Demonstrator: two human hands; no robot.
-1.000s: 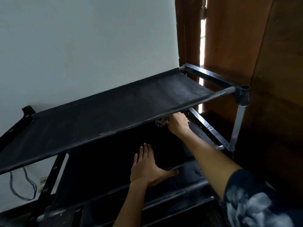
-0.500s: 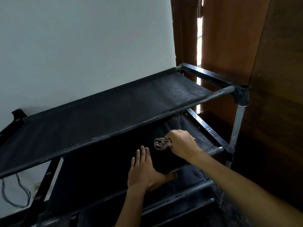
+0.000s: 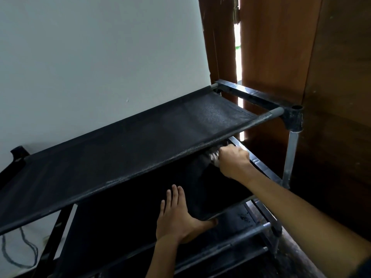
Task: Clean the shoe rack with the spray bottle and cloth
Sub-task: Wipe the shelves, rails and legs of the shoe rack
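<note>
The shoe rack (image 3: 124, 157) fills the frame's centre, against the wall. My right hand (image 3: 234, 161) grips the crumpled cloth (image 3: 213, 157) under the top tier. My left hand (image 3: 176, 215) lies flat on the second tier. The fabric shelves look slack. I judge the frame tubes the firmer hold.

left hand (image 3: 176, 219) flat near-centre, fingers straight, thumb splayed right; right hand (image 3: 233, 162) farther right, fisted, forearm extended from lower right
</note>
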